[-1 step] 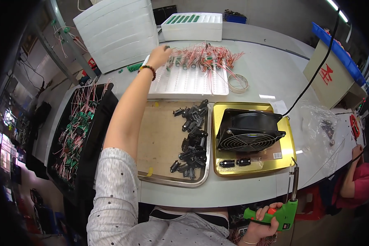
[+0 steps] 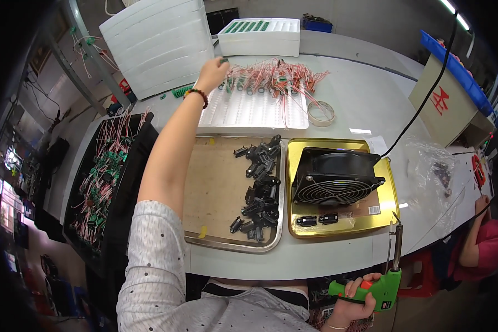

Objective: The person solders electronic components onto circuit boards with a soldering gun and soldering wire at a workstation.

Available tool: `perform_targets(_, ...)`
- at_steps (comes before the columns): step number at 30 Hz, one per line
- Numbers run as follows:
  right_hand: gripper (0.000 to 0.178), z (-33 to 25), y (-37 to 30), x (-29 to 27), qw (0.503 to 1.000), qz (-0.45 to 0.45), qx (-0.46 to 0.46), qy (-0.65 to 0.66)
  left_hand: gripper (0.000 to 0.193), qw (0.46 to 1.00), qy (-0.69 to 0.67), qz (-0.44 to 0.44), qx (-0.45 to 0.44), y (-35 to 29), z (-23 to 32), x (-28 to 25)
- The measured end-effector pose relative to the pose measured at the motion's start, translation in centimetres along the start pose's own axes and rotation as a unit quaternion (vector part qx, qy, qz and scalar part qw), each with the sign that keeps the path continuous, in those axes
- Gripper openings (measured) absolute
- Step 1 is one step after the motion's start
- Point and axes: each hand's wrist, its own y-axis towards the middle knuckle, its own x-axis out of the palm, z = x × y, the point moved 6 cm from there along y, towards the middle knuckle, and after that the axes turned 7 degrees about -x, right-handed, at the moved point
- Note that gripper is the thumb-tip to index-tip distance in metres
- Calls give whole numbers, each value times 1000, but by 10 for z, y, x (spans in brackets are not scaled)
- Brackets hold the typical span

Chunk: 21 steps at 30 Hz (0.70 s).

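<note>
The right hand (image 2: 357, 301) has its fingers wrapped around a green soldering gun (image 2: 390, 289). Beyond, black parts (image 2: 265, 191) lie in a metal tray (image 2: 213, 188) beside a gold tray (image 2: 384, 191) bearing a fan (image 2: 340, 166). Farther, red-wired parts (image 2: 276, 74) rest along a white foam tray (image 2: 249, 115); near its far-left corner, the left hand (image 2: 212, 75) pinches a small dark piece (image 2: 224, 60).

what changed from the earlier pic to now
The left hand has shifted slightly left and away from the person, with a small dark piece in its grip. The right hand still holds the green tool; the fan stays put.
</note>
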Motion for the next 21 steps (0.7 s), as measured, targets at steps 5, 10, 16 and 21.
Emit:
perform_targets(5,45,-2,-2,3,1000,-16,0,14,25,902,-385,196,-4,-9,16,-77)
perform_targets(10,46,-2,-2,4,999,-22,8,21,38,746,-662,-80,3,-58,82,-115)
perform_targets(16,47,1,-3,12,998,-55,6,30,31,728,-560,-395,8,-202,164,-90)
perform_targets(21,46,2,-2,18,998,-67,8,16,29,506,-445,-737,-58,-334,196,-42)
